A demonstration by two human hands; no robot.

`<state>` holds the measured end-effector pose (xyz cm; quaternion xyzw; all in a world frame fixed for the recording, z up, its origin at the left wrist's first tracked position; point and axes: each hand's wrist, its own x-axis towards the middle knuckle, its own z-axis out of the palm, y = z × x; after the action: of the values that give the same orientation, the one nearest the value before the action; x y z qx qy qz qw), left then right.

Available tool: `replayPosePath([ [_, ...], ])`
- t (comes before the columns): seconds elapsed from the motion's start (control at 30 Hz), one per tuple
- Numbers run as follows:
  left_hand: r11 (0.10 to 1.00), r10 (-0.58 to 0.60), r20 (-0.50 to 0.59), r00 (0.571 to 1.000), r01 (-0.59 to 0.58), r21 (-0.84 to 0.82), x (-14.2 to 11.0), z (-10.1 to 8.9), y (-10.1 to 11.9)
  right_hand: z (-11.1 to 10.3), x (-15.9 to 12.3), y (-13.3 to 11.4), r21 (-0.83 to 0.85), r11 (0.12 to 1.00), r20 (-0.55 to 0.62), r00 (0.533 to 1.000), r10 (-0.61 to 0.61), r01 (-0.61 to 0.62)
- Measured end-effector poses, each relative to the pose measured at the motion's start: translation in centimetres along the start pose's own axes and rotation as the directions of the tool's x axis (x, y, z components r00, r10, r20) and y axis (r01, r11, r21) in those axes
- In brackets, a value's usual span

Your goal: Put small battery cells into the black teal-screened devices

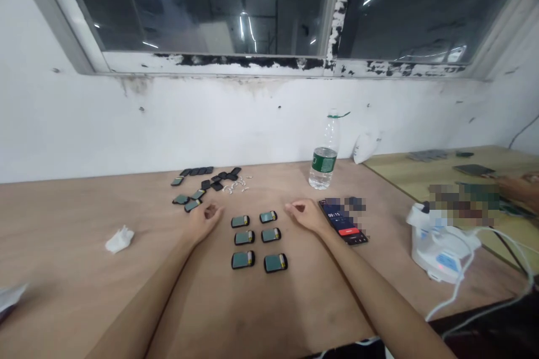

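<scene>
your left hand and right hand both rest palm-down on the plywood table, loosely open with the fingers slightly curled, and neither grips anything. between them lie six black-edged modules with grey-green faces, set flat in two columns of three. your left hand is just beside the top left one, and your right hand is near the top right one, apparently not touching it. further up and to the left, a loose group of dark pieces and more grey-green modules lie scattered, with tiny white bits beside them; they're too small to identify with any confidence. just past your right hand is a smartphone showing a timer with a red button, part of it pixelated. behind it stands a green-labelled water bottle by the wall, while a crumpled tissue lies off to your left. to the right sits a white appliance with trailing cable — and beyond it, on a lighter board, a co-worker's hand reaches in
</scene>
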<state>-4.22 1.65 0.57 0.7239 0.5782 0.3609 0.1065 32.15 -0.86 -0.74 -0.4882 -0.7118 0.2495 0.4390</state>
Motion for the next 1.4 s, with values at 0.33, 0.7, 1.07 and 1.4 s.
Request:
replayPosePath([
  [0.33, 0.987, 0.150, 0.046, 0.988, -0.147, -0.066, -0.7, 0.1, 1.4, 0.5, -0.5, 0.4, 0.013, 0.999, -0.016, 0.999, -0.029, 0.029],
  [0.7, 0.910, 0.412, 0.306, 0.858, -0.372, -0.180, -1.4, 0.8, 2.6, 0.7, -0.5, 0.2, -0.082, 0.992, -0.001, 0.996, -0.092, 0.092],
  [1.07, 0.936, 0.348, 0.137, 0.927, -0.352, 0.008, -1.1, 1.0, 1.3, -0.1, -0.7, -0.7, -0.039, 0.988, -0.056, 0.987, -0.153, 0.151],
  [1.4, 0.664, 0.746, -0.041, 0.665, -0.737, 0.124, -2.5, 1.3, 4.5, 1.3, -2.0, -4.4, 0.075, 0.943, 0.026, 0.945, -0.327, 0.324],
])
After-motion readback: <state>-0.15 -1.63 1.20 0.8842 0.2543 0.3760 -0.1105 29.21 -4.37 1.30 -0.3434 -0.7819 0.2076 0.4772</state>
